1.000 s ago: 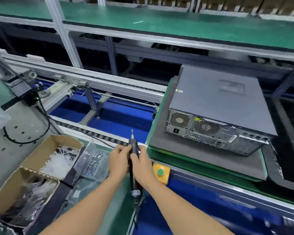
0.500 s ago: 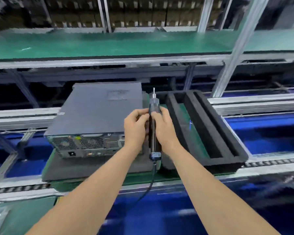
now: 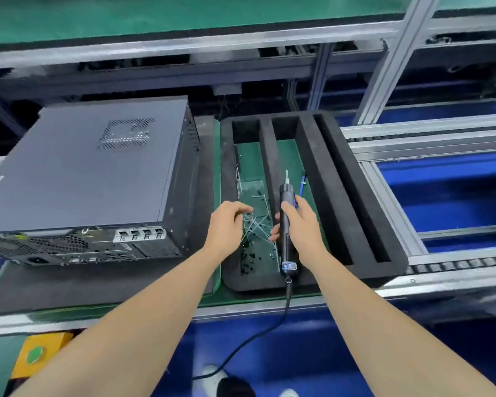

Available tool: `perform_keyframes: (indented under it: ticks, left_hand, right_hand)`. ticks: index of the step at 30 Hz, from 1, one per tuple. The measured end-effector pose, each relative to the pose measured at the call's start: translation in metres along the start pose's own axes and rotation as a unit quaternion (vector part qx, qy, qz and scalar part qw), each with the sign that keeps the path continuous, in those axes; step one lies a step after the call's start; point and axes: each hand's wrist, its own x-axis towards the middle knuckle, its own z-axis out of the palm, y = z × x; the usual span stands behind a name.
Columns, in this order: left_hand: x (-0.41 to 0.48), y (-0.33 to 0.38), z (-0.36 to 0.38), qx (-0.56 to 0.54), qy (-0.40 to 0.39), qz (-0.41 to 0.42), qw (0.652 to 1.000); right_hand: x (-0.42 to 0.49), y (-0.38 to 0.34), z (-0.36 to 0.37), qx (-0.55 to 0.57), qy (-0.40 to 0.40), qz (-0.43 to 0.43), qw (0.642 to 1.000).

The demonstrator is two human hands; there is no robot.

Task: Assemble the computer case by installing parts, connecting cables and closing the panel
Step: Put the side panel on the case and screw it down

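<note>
A grey computer case [image 3: 92, 173] lies on its side on a dark foam pad, panel closed, rear ports facing me. Right of it sits a black foam tray [image 3: 327, 196] with long slots. My right hand [image 3: 301, 224] grips a black electric screwdriver [image 3: 287, 233], bit pointing away, its cable hanging down toward the floor. My left hand [image 3: 226, 222] hovers with loosely curled fingers over the tray's left slot, where several small black screws and clear ties [image 3: 255, 227] lie on the green base. It holds nothing that I can see.
The pallets ride on a roller conveyor [image 3: 455, 265] with aluminium rails. A green shelf [image 3: 184, 15] runs above at the back, carried by a slanted metal post [image 3: 390, 58]. A yellow block with a green button [image 3: 36, 353] sits at the lower left.
My view swung right from the left-hand parts boxes to the case and tray. My left hand let go of the screwdriver and moved over the screws; my right hand keeps holding the tool.
</note>
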Motion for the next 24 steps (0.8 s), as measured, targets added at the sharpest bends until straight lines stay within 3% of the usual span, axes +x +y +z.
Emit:
perform_keyframes:
  ticks: [4,11,16,24]
  left_hand:
    - [0.012,-0.023,0.020,0.090,0.033,0.101,0.990]
    - [0.015,-0.033,0.036,0.164,0.048,0.114,0.979]
    - [0.020,-0.034,0.036,0.219,0.002,0.136,0.966]
    - [0.017,-0.031,0.025,0.031,0.077,0.077,0.994]
  right_hand:
    - [0.017,0.017,-0.005,0.018,0.003,-0.014,1.000]
    - [0.021,0.025,-0.005,0.084,0.049,-0.031,0.995]
    - [0.022,0.023,-0.002,0.079,0.057,-0.034,0.995]
    - [0.023,0.023,-0.007,0.082,0.045,-0.034,0.995]
